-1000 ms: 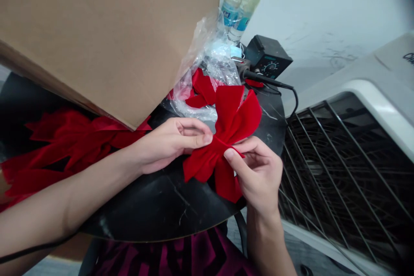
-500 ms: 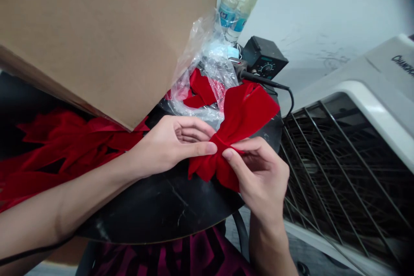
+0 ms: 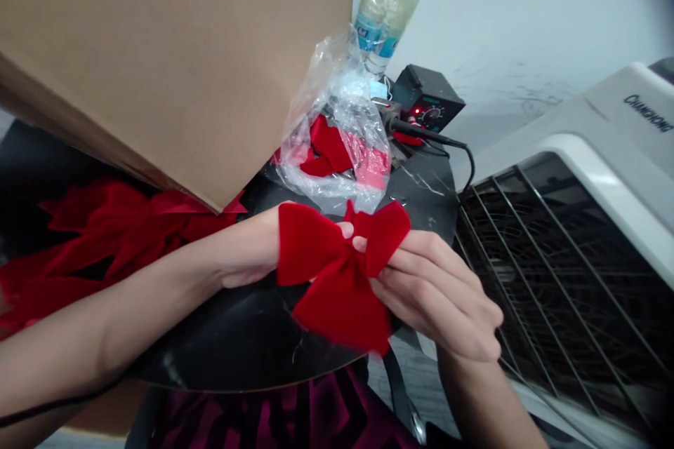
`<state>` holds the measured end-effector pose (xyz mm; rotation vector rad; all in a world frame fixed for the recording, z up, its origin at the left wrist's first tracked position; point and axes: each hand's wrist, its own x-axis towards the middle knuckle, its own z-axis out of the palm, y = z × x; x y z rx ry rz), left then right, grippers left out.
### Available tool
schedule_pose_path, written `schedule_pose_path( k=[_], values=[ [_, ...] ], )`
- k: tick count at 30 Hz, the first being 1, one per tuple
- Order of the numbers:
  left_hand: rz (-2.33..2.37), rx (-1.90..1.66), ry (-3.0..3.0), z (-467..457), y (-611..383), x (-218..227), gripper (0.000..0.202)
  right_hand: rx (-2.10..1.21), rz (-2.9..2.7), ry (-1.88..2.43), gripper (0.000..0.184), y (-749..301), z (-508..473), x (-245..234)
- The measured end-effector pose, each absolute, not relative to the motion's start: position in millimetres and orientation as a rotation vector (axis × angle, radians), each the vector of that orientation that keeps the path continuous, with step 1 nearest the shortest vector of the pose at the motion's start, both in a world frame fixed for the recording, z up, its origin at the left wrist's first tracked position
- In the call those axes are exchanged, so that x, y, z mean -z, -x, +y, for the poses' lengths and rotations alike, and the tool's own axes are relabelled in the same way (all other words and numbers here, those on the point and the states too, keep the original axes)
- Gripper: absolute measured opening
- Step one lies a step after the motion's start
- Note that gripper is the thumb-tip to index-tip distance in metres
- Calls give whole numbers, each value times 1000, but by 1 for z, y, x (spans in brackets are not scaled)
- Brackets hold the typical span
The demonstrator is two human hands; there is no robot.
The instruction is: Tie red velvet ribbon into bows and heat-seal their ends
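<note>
A red velvet bow (image 3: 337,277) hangs over the front of a round black table (image 3: 253,337), pinched at its middle between both hands. My left hand (image 3: 247,252) comes from the left, mostly hidden behind the bow's left loop, with a fingertip showing at the knot. My right hand (image 3: 437,291) grips the knot from the right, its fingers curled under the right loop. The bow's tails droop toward me.
A large cardboard box (image 3: 173,49) fills the upper left. A heap of red bows (image 3: 105,231) lies under it. A clear plastic bag (image 3: 337,133) holds more red pieces. Behind stand two water bottles (image 3: 387,3) and a black control unit (image 3: 426,98) with cable. A white grilled appliance (image 3: 569,224) sits right.
The bow has been turned over toward me: its loops, which pointed up and away, now fold down across my left hand. My right hand rolled so its fingers face outward.
</note>
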<state>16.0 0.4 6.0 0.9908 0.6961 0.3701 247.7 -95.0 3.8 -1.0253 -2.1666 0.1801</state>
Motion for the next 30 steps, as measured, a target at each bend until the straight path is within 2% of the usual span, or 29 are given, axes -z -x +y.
schedule_pose_path(
  k=[3,7,11,12,14,15,16,18,21,23,25,26,27,28,30],
  values=[
    [646,-167,-778,1,-18,-6,16,-221,-2388,932,19,-260,-92,-13],
    [625,-251,-837,3,-22,-6,8,27,-2372,856,17,-257,-91,-13],
    [657,-374,-881,1,-26,1,13,-37,-2226,935,42,-242,-95,-13],
    [663,-410,-889,1,-26,3,15,-25,-2240,954,37,-238,-97,-15],
    [667,-475,-883,-1,-27,5,17,66,-2291,978,15,-233,-103,-20],
    [666,-499,-864,-2,-27,6,17,93,-2303,985,11,-231,-107,-21],
    [666,-521,-835,-2,-28,5,17,82,-2315,998,17,-229,-111,-23],
    [649,-538,-761,-4,-28,3,15,7,-2357,1034,26,-228,-121,-23],
    [604,-512,-679,-5,-29,1,13,-144,-2560,1103,25,-233,-134,-22],
    [591,-502,-669,-5,-30,1,12,-373,-2672,1152,25,-243,-139,-24],
    [593,-521,-714,-5,-29,1,12,-576,-2500,1200,20,-255,-138,-29],
    [597,-531,-746,-4,-29,1,13,-566,-2317,1262,17,-260,-135,-31],
    [603,-537,-777,-4,-29,2,15,-495,-2125,1338,19,-264,-130,-32],
    [607,-541,-801,-4,-28,2,18,-417,-1962,1415,29,-266,-123,-32],
    [604,-542,-816,-4,-27,2,23,-442,-1813,1500,58,-265,-104,-28]
  ],
)
